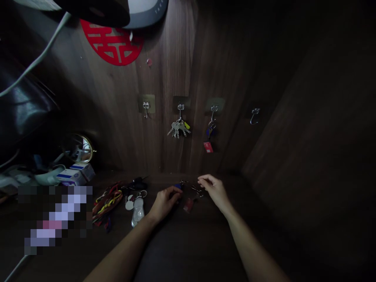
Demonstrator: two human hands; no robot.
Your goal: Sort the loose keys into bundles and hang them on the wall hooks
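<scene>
My left hand (167, 201) rests low over the dark surface, fingers loosely curved and the thumb apart from them. Just beyond its fingertips is a small blue tag (178, 186) beside a metal clasp. My right hand (216, 192) is on the other side with its fingers stretched leftward, and nothing shows in it. Between the hands lie some small metal keys (197, 190) and a dark red tag (188, 205), dimly lit. Left of my left hand sits a key ring (143, 194) with a silver, bottle-shaped pendant (138, 211) and round white discs (129, 203).
Hooks line the wood panel: one holds a key bunch (179, 127), another a key with a red tag (208, 147); the left hook (146, 111) and right hook (254, 116) are bare. Braided cords (108, 201), boxes (76, 174) and a round mirror (78, 148) stand left.
</scene>
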